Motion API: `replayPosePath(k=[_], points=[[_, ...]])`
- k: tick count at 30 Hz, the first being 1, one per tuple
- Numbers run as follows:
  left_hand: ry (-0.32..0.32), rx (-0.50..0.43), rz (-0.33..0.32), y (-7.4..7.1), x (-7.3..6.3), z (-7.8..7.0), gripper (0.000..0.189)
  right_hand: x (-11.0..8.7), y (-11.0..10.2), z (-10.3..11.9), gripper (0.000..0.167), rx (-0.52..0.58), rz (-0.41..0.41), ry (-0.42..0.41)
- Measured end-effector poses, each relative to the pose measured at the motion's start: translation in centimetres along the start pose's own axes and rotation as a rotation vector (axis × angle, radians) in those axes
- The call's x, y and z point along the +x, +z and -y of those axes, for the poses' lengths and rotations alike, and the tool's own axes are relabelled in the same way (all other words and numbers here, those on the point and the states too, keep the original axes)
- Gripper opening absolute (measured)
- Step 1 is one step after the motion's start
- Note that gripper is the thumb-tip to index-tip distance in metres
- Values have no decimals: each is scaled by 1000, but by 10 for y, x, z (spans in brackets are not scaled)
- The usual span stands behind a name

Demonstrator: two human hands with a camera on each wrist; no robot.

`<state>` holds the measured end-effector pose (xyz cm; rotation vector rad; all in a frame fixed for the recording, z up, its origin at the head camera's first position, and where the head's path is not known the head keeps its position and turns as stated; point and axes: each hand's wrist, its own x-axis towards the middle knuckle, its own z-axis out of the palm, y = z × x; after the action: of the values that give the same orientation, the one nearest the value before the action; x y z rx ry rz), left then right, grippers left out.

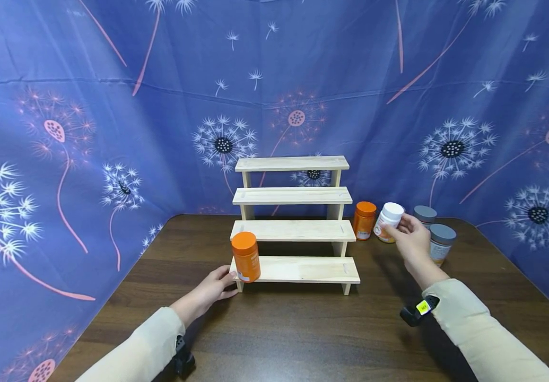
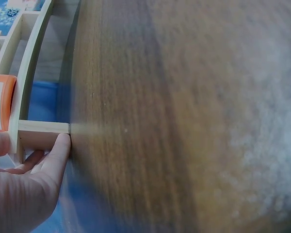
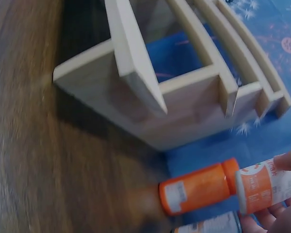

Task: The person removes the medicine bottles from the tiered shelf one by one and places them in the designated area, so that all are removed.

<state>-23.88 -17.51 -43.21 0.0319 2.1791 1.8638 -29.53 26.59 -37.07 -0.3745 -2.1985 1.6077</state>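
Note:
In the head view, a light wooden four-step stand (image 1: 293,231) faces me. At the left end of its lowest step, my left hand (image 1: 214,291) grips the board; in the left wrist view its thumb lies on top and a finger touches the end support (image 2: 43,133). An orange jar (image 1: 245,260) with an orange lid stands beside that thumb on the lowest step. Right of the stand, my right hand (image 1: 412,241) holds a white jar (image 1: 389,223) with a white lid and orange-white label. In the right wrist view, the white jar (image 3: 264,187) looks raised and slightly tilted.
Another orange jar (image 1: 364,220) stands on the brown table (image 1: 274,329) between the stand and the white jar. Two grey-lidded jars (image 1: 441,244) stand behind and right of my right hand. A blue dandelion-print cloth (image 1: 274,79) hangs behind and around the table.

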Motion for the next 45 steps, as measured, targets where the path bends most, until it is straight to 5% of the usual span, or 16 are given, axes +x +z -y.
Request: replayPosePath(k=[11,19,45], points=[[-25,-1,-19,1,0,-4,40,15,-9,-31,59,-116,23,32],[20,9,21,-2,0,-1,40,20,-12,-41,60,-180,75,62],[10,11,26,-1,-2,1,40,22,-17,-62,60,-234,92,79]])
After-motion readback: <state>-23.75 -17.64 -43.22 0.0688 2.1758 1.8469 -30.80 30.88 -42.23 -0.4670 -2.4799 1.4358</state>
